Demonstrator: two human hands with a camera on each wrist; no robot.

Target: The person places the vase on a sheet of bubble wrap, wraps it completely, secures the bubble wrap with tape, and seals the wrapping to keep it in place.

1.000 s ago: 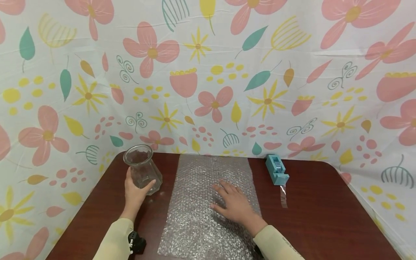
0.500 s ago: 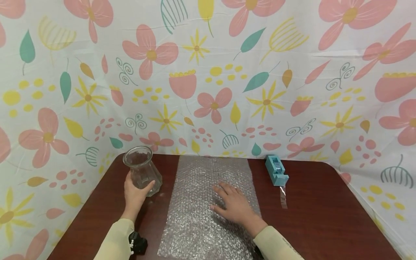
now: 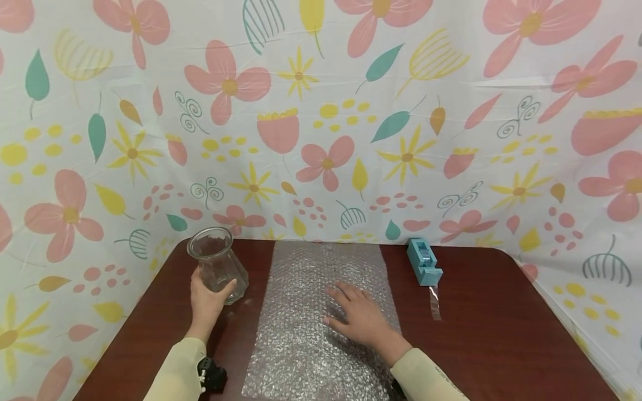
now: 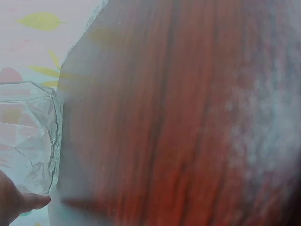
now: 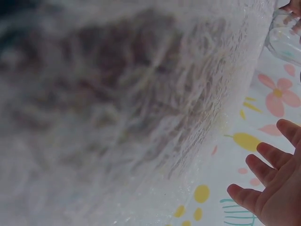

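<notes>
On the left of the table, my left hand (image 3: pixel 208 301) grips a clear glass vase (image 3: pixel 220 262) low on its side, thumb in front and fingers behind. The vase has a wide round rim and a faceted body; its base (image 4: pixel 52 141) shows close to the wood in the left wrist view. A sheet of bubble wrap (image 3: pixel 301 328) lies flat across the middle of the table. Over it is my right hand (image 3: pixel 362 317), fingers spread and holding nothing. In the right wrist view, the fingers (image 5: pixel 270 162) appear apart from the wrap.
A blue tape dispenser (image 3: pixel 424 262) stands at the back right, a strip of clear tape (image 3: pixel 434 303) hanging from its front. The dark red-brown table (image 3: pixel 491 323) ends at a flower-printed cloth (image 3: pixel 321 111) behind it.
Both hands and the vase hold nearly the same places. The whole head view has shifted slightly.
</notes>
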